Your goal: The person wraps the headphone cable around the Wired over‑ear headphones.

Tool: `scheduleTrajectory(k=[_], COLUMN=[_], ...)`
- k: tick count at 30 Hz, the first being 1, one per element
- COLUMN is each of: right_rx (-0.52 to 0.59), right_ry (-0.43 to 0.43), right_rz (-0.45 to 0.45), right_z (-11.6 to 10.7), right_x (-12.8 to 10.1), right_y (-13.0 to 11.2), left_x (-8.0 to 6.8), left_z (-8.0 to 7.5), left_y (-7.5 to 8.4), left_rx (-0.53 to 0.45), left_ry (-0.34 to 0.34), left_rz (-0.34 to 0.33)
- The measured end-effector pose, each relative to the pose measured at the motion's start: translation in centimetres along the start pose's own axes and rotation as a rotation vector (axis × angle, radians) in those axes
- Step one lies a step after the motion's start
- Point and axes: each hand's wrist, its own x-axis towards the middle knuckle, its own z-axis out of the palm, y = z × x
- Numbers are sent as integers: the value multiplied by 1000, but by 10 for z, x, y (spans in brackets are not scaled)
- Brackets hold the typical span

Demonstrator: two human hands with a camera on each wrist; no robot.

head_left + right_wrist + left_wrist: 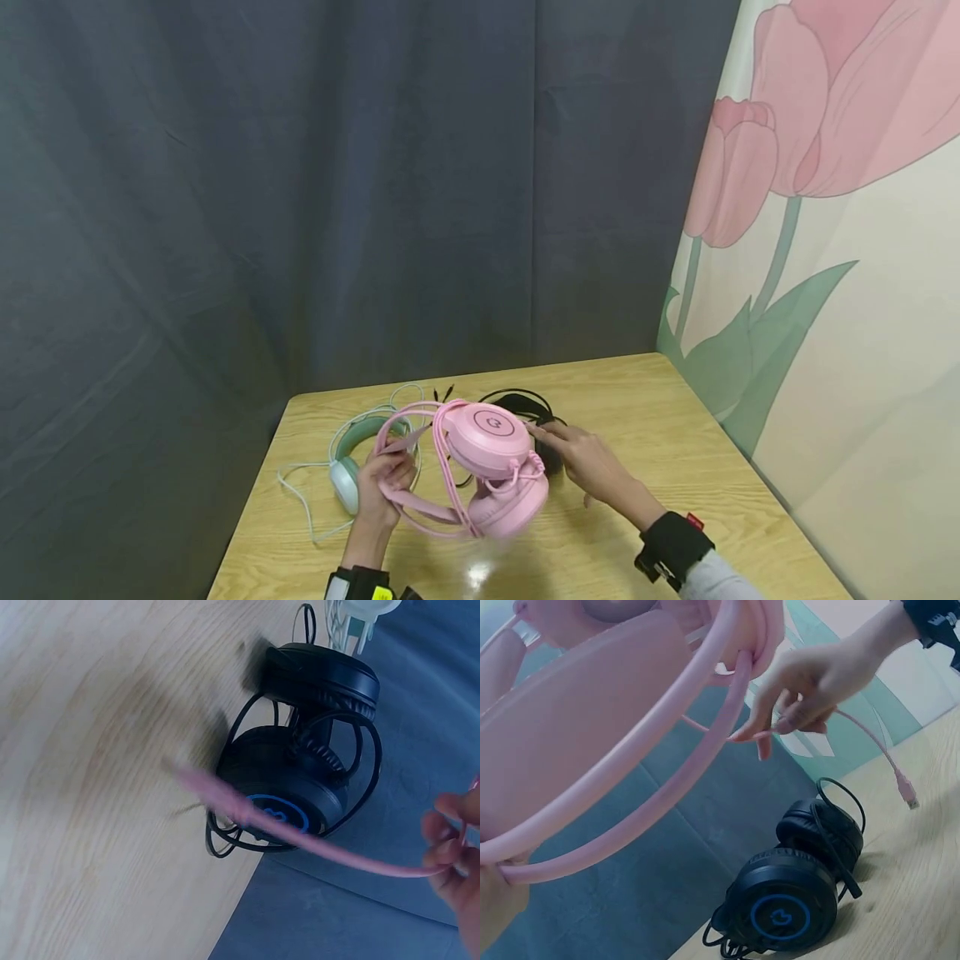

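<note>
An indoor corner, home or studio unclear: dark blue-grey cloth (420, 183) hangs behind a wood-grain table (705, 467), beside a tulip-patterned wall (862, 375)

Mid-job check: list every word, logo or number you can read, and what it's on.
No readable words or numbers.
Pink headset: ringed emblem, no legible letters.
Black headset: blue ringed emblem, no legible letters.
Right wristband: red tag and white marks, too small or blurred.
Left wristband: yellow label, too small.
</note>
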Motion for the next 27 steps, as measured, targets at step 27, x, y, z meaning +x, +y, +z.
scheduleTrajectory(k=[27], right_rx=[42], right_ry=[-107], right_rz=[-97], right_z=[17], right_x=[4], right_y=[-24], left_x=[24], left_z=[12], left_y=[-7], left_rx=[-89], left_ry=[567], left_rz=[107])
